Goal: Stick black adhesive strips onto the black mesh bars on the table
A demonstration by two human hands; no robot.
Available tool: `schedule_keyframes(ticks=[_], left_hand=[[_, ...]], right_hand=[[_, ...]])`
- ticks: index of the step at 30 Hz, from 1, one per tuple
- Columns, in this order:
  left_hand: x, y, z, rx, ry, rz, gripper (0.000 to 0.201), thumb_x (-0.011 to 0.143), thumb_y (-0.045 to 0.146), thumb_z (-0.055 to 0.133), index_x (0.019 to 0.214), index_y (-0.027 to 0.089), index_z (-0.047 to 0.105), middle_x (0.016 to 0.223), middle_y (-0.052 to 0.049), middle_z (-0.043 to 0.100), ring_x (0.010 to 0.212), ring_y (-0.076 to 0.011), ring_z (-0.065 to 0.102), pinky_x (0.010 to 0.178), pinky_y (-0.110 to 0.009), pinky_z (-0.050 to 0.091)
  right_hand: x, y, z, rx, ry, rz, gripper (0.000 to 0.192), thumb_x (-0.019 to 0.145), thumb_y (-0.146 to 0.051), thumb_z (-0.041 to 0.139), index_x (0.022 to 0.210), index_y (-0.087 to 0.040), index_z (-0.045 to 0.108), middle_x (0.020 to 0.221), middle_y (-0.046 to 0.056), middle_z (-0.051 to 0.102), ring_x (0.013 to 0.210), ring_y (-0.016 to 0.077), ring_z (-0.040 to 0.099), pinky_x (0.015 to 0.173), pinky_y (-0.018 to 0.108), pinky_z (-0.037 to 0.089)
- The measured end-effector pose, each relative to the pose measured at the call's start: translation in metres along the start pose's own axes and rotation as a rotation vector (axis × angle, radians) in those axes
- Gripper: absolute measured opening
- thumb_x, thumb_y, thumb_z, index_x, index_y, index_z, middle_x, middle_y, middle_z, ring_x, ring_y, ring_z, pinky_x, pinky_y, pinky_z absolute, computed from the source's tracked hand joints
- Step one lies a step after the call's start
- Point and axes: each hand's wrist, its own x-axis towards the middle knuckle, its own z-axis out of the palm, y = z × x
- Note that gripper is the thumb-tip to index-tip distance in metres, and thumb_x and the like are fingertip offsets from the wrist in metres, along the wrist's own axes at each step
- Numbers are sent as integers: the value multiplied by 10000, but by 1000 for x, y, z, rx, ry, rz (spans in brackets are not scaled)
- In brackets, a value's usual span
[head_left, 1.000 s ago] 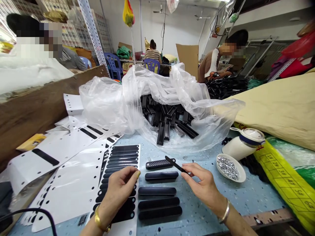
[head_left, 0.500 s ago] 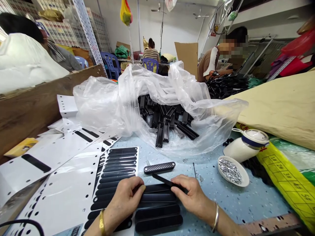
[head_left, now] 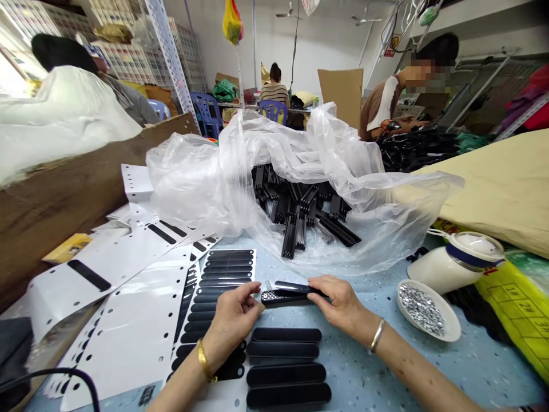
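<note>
My right hand (head_left: 337, 297) pinches one end of a smooth black strip (head_left: 291, 286) with rounded ends. The strip is held just above a black handle (head_left: 278, 297) with a cross-hatched face, which lies on the blue speckled table. At the handle's left end is my left hand (head_left: 240, 312), its thumb and forefinger apart and nothing visible between them. In front of the hands, several black strips (head_left: 285, 375) lie side by side. Left of them is a white sheet (head_left: 251, 257) carrying rows of black strips, partly covered by my left hand.
A clear plastic bag (head_left: 189, 189) of black slotted parts (head_left: 300, 212) stands open behind the hands. To the right are a dish (head_left: 452, 320) of small silvery pieces and a white lidded mug (head_left: 433, 266). White punched sheets (head_left: 124, 332) spread left. Other people sit beyond.
My right hand has raised the black strip from beside the row and brought it over the cross-hatched handle. My left hand has left the row and moved up to the handle's end. The view has shifted.
</note>
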Motion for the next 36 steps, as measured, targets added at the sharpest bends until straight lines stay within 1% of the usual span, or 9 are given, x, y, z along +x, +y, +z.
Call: schedule_keyframes(ticks=[3, 6, 12, 16, 20, 28, 32, 36], left_hand=[[1, 0, 3, -3, -41, 5, 318, 740, 272, 568, 996, 131, 691, 719, -34, 680, 648, -179, 618, 652, -282, 476], [-1, -1, 3, 43, -48, 37, 239, 771, 274, 558, 912, 153, 708, 678, -26, 660, 629, -172, 597, 637, -280, 460], [-2, -5, 2, -2, -42, 38, 292, 761, 274, 589, 997, 146, 705, 697, -22, 665, 632, -164, 603, 638, -269, 471], [-2, -3, 2, 11, -51, 44, 254, 759, 276, 590, 940, 150, 716, 699, -27, 671, 643, -165, 610, 650, -269, 479], [-2, -1, 1, -10, -58, 45, 240, 764, 267, 588, 932, 152, 714, 706, -28, 681, 645, -161, 615, 645, -265, 486], [-4, -2, 1, -29, -58, 61, 211, 771, 229, 582, 916, 151, 714, 708, -21, 677, 642, -152, 611, 634, -256, 481], [-3, -1, 0, -33, -68, 65, 207, 779, 231, 582, 918, 148, 712, 707, -20, 676, 642, -150, 612, 637, -256, 481], [-3, -1, -1, -29, -63, 71, 208, 777, 228, 584, 920, 148, 713, 707, -18, 676, 642, -148, 611, 636, -254, 478]], right_hand=[[-3, 0, 3, 31, -77, 9, 142, 874, -171, 575, 968, -149, 678, 919, 88, 710, 818, 213, 677, 750, 340, 566], [-9, -6, 0, 43, -130, 23, 157, 888, -180, 567, 1001, -161, 674, 956, 85, 707, 858, 208, 672, 781, 332, 560], [-9, -11, -5, -13, -172, -4, 164, 898, -180, 559, 1017, -161, 671, 970, 85, 701, 875, 208, 661, 807, 346, 552], [-2, -13, -4, -44, -177, -53, 165, 911, -178, 541, 1013, -146, 667, 974, 96, 698, 874, 207, 661, 803, 343, 551], [3, -17, -3, -59, -209, -81, 163, 913, -172, 530, 995, -134, 666, 963, 105, 699, 861, 215, 663, 778, 349, 553], [4, -18, 2, -100, -234, -76, 123, 894, -153, 548, 911, -146, 670, 925, 106, 696, 835, 231, 657, 764, 368, 532], [4, -19, 2, -90, -265, -58, 117, 896, -146, 549, 918, -146, 663, 920, 104, 692, 853, 230, 647, 762, 361, 514], [4, -19, 2, -93, -264, -63, 115, 899, -157, 553, 926, -148, 664, 909, 98, 688, 833, 222, 641, 747, 353, 499]])
